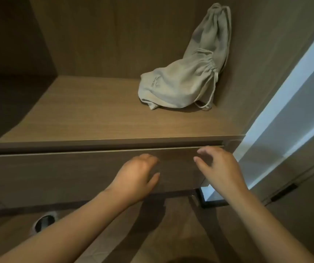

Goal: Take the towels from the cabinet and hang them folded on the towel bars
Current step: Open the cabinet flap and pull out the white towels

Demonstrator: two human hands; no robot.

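Head view: left hand [137, 174], right hand [219, 168] outstretched before cabinet drawer front [67, 173]; fingers [207, 150] loosely curled, gripping nothing.

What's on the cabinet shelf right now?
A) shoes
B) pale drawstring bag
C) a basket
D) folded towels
B: a pale drawstring bag slumps in the back right corner of the cabinet shelf, leaning on the side wall.

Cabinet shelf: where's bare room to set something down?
The brown wooden cabinet shelf is bare from its dark left side across to the pale grey drawstring cloth bag, and along the front edge ahead of it. Crowded: the right rear corner, where the bag leans.
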